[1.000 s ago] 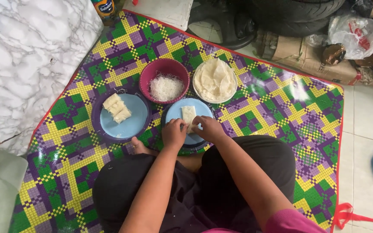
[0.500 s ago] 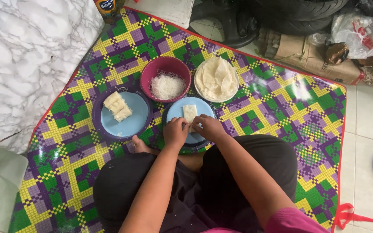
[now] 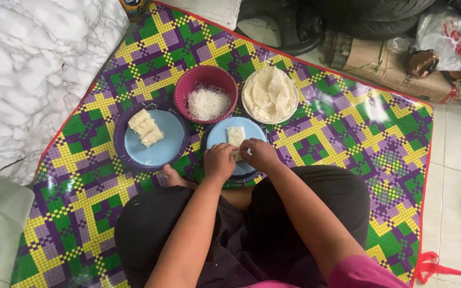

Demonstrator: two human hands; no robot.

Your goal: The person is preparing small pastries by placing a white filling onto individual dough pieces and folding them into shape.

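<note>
Both hands' grip on one wrapper (image 3: 235, 135); three rolls (image 3: 145, 127), two blue plates.

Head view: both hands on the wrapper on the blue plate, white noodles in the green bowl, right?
Not quite. The head view shows the white noodles in a magenta bowl, not green. Left hand and right hand are on the wrapper on the blue plate.

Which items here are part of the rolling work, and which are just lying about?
In use: left hand, right hand, wrapper being rolled, blue plate, noodle bowl, wrapper stack, finished rolls.
Lying about: tyre, plastic bag, cardboard.
</note>
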